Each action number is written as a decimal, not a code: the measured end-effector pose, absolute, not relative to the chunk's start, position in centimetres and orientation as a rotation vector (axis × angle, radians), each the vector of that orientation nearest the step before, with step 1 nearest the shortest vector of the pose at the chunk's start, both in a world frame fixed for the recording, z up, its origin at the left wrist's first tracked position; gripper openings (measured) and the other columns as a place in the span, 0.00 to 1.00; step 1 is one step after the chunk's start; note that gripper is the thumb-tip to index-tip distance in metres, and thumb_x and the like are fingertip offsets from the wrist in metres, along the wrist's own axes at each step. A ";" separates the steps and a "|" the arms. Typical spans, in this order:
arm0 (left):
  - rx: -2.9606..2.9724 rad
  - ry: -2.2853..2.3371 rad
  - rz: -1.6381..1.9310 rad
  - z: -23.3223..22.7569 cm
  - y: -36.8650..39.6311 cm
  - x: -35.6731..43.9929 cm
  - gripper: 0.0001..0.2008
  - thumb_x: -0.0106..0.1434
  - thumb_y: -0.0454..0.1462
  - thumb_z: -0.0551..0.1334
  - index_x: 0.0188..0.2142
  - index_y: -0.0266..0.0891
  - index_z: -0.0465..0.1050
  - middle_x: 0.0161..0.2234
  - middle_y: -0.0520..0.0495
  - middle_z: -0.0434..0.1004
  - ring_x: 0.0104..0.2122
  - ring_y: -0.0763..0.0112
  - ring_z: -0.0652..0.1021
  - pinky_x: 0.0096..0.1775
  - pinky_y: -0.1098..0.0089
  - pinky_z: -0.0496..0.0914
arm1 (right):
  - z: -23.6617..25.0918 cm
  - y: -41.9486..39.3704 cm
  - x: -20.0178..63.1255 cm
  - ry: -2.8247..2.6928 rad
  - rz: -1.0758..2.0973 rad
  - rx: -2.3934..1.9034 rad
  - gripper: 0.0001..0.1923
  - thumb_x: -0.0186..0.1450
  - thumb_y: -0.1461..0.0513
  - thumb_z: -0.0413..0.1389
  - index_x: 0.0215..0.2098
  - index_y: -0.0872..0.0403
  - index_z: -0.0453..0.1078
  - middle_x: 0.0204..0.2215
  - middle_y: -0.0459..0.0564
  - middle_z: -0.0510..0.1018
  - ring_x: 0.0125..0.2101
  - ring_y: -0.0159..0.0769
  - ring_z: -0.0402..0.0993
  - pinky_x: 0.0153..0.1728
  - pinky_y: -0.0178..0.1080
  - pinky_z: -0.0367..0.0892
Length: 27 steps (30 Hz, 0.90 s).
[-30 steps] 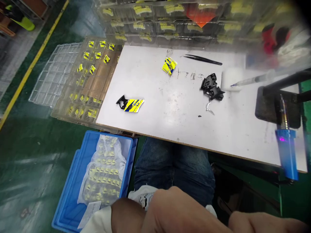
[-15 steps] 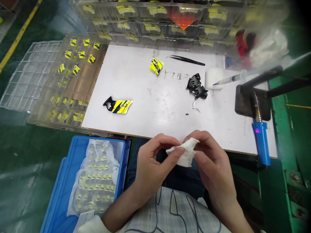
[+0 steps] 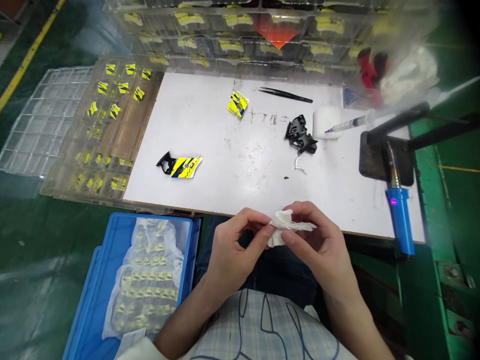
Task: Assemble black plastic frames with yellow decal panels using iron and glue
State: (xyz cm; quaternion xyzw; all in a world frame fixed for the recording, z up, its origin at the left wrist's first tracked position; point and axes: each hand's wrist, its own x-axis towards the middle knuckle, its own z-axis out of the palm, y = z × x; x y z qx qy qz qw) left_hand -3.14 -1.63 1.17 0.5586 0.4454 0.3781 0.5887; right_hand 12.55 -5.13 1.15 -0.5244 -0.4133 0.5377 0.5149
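Both hands [image 3: 240,250] pinch tissue [image 3: 284,227] off table edge [image 3: 210,209]

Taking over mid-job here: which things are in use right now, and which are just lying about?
In use:
left hand
right hand
crumpled white tissue wad, pinched between both hands

Lying about:
black tweezers
black plastic part
clear syringe
blue-handled soldering iron

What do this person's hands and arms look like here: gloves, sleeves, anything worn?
The left hand and right hand are bare, with no gloves, rings or watch showing. Both forearms are uncovered. A white sleeve edge shows at the left arm, bottom of frame.
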 end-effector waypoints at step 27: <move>1.080 0.937 0.951 0.5 -2.1 -2.7 0.04 0.71 0.33 0.60 0.41 0.42 0.73 0.32 0.55 0.75 0.29 0.77 0.77 0.34 0.78 0.72 | 0.3 -5.0 12.5 -1.109 1.213 -1.148 0.10 0.70 0.69 0.55 0.40 0.47 0.72 0.34 0.43 0.70 0.33 0.29 0.69 0.34 0.32 0.66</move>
